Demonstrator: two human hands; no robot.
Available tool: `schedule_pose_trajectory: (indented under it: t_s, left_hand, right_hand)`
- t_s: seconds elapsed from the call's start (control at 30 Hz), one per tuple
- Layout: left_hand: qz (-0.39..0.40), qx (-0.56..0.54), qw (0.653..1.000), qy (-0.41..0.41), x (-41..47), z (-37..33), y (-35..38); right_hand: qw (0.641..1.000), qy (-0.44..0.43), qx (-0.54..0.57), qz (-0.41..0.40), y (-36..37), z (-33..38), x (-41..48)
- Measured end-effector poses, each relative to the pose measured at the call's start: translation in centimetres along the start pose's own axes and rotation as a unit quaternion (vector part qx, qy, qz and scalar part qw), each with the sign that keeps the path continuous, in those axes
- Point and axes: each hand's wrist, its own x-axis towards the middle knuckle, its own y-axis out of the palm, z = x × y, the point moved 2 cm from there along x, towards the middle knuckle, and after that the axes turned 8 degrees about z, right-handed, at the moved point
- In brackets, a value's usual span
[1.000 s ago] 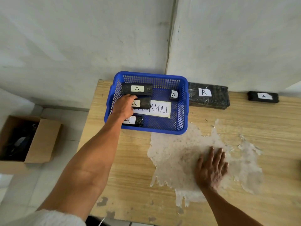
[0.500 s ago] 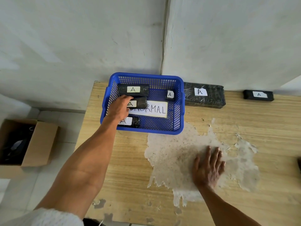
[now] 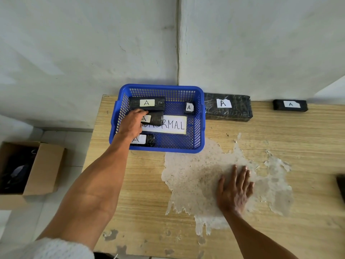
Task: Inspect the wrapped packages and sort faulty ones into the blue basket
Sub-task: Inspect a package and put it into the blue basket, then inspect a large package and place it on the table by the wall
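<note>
L grip point(image 3: 131, 124) over pkg point(image 3: 156, 118); label point(image 3: 147, 118) half-hidden

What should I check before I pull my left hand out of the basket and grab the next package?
1. Left hand on middle package in basket; released or gripped: cannot tell.
2. Right hand flat on table, free: ok.
3. Next ones in view, large package and small package, at table's back: ok.
4. Bare room in basket's right half: ok.
5. Faults on those two wraps: cannot tell.
</note>
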Motion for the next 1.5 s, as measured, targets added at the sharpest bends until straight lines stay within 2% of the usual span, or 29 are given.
schedule_pose_trajectory:
  t_s: [0.37, 0.53, 0.63, 0.73, 0.87, 0.97, 1.07, 1.23, 1.37, 1.5]
  left_hand:
    - [-0.007, 0.000, 1.000, -0.028, 0.3, -0.2, 0.6]
    - [-0.029, -0.042, 0.998, -0.044, 0.2, -1.0, 0.4]
    - [-0.062, -0.088, 0.993, -0.052, -0.1, -3.8, 0.0]
    - [-0.138, -0.146, 0.980, -0.005, -0.9, -9.2, 0.2]
    - [-0.239, -0.181, 0.945, 0.132, -3.7, -19.1, 3.3]
    - [-0.194, -0.179, 0.935, 0.236, -6.7, -27.3, 8.0]
    - [-0.100, -0.133, 0.950, 0.266, -9.5, -32.2, 14.0]
    - [0.024, -0.030, 0.987, 0.154, -10.9, -35.0, 22.0]
    - [0.032, 0.046, 0.993, 0.106, -10.4, -37.0, 23.6]
    - [0.036, 0.063, 0.991, 0.110, -8.0, -39.9, 23.7]
  right_hand:
    - [1.000, 0.001, 0.003, 0.005, 0.1, -0.2, 0.1]
    - [1.000, 0.002, -0.010, 0.019, 0.2, -0.2, 0.2]
    - [0.999, 0.005, -0.024, 0.045, 0.3, -0.4, 0.4]
    - [0.998, 0.007, -0.028, 0.061, 0.1, -0.5, 0.3]
    - [0.996, -0.042, -0.021, 0.077, -0.3, -1.0, 0.7]
    - [0.990, -0.106, -0.037, 0.081, -1.6, -4.7, 1.0]
    - [0.994, -0.078, -0.041, 0.068, -3.6, -10.1, 1.7]
    - [0.994, -0.054, -0.064, 0.069, -7.0, -18.1, 3.4]
    - [0.996, -0.033, -0.056, 0.059, -8.6, -21.9, 5.0]
    - [0.997, -0.021, -0.050, 0.059, -9.1, -22.9, 6.1]
